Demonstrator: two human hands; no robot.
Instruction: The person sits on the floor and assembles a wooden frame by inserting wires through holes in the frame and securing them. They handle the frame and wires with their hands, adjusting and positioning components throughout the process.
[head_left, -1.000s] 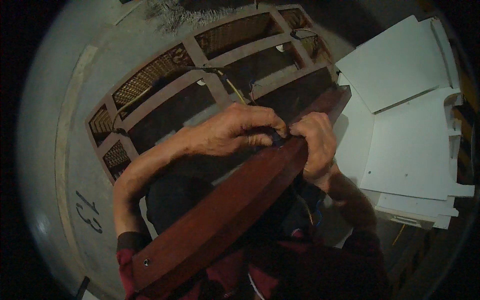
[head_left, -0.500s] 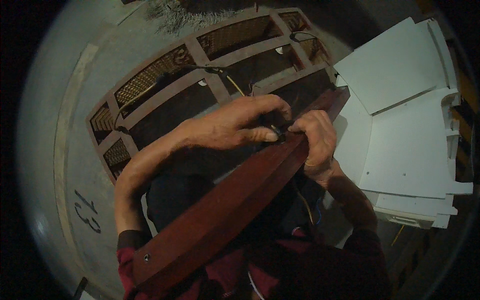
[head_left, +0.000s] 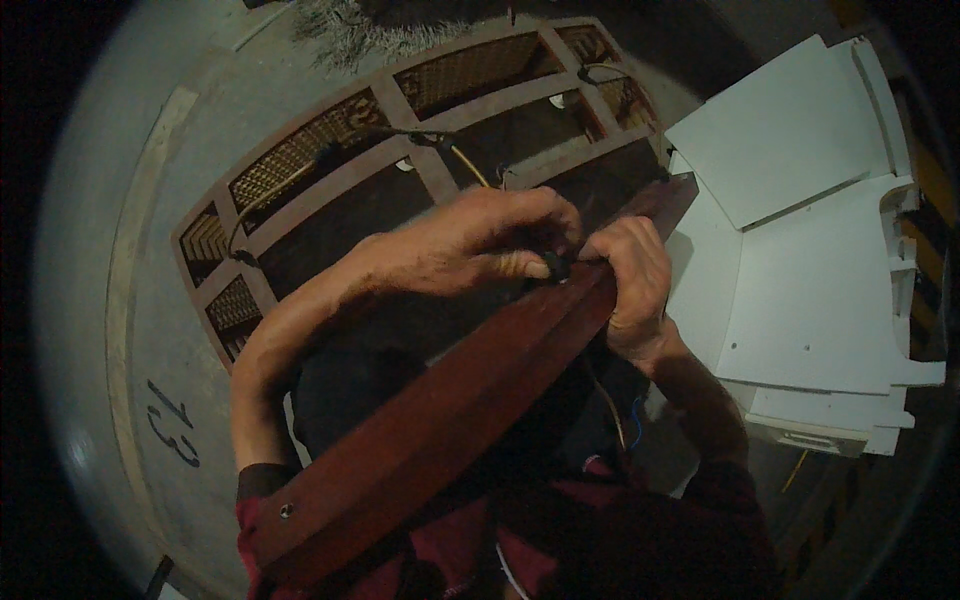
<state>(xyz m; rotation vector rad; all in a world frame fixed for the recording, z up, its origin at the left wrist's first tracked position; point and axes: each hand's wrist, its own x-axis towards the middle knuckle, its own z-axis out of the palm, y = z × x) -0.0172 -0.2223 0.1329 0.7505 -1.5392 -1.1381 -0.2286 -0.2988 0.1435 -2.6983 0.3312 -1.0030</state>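
A long reddish-brown wooden beam [head_left: 450,390] lies slantwise across my lap, its near end at the lower left. My left hand [head_left: 490,240] reaches over from the left, thumb and fingers closed on a small black part [head_left: 558,267] at the beam's upper edge. What kind of part it is, I cannot make out. My right hand [head_left: 635,280] is wrapped round the beam just right of that part, with its thumb and fingertips close beside it. A round metal fitting [head_left: 287,511] is set in the beam's near end.
A brown wooden frame [head_left: 300,225] with lattice panels lies on the floor beyond my hands, a yellowish cable [head_left: 468,165] running across it. White panels [head_left: 815,290] are stacked at the right. A thin loose wire [head_left: 608,405] hangs below the beam. Grey bristly material [head_left: 370,40] lies at the back.
The near end of the beam has shifted slightly left. My left thumb has tilted a little, and more of the black part shows. Both hands stay at the same spot on the beam.
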